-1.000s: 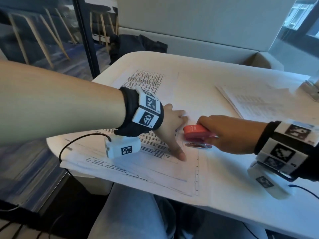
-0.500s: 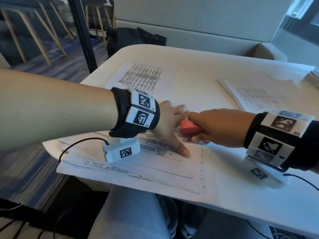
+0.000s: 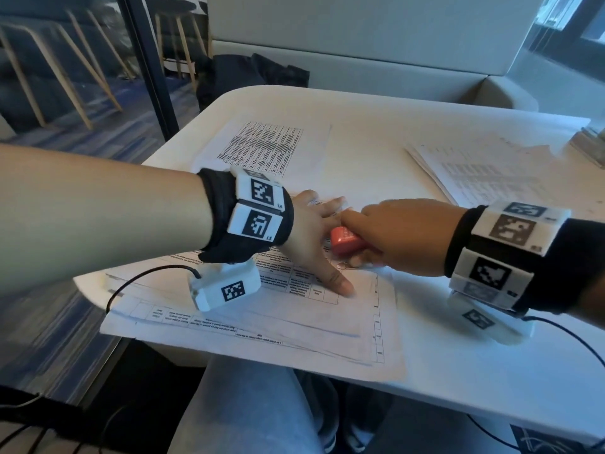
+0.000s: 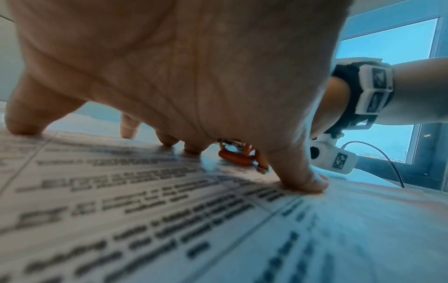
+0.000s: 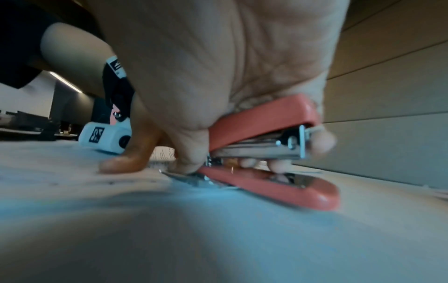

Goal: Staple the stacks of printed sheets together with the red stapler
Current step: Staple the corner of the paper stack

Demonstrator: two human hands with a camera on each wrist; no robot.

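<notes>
the person sits at a white table (image 3: 376, 126) with both forearms stretched out over it. the left hand (image 3: 311, 237) is spread flat on the nearest stack of printed sheets (image 3: 262, 319), fingers straight and splayed, the tips pressing down on the top page; from the left wrist view the thumb (image 4: 303, 178) and the other fingertips are planted on the paper while the palm arches above it. this stack lies at the near edge of the table, its sheets fanned a little out of line.

the right hand (image 3: 399, 234) is wrapped around the red stapler (image 3: 345, 240), palm on its top arm and fingers curled round it. the stapler sits at the right edge of that same stack, just beside the left hand's fingers. in the right wrist view the stapler (image 5: 266, 153) has its red base down on the table with the metal magazine raised above it, so its mouth is still parted; i cannot tell how far the paper reaches into it.

a second sheet of printed tables (image 3: 271, 145) lies further back on the table, and another stack of sheets (image 3: 484, 172) lies off to the right. a dark bag (image 3: 255, 77) rests on the pale bench (image 3: 360, 77) behind the table.
</notes>
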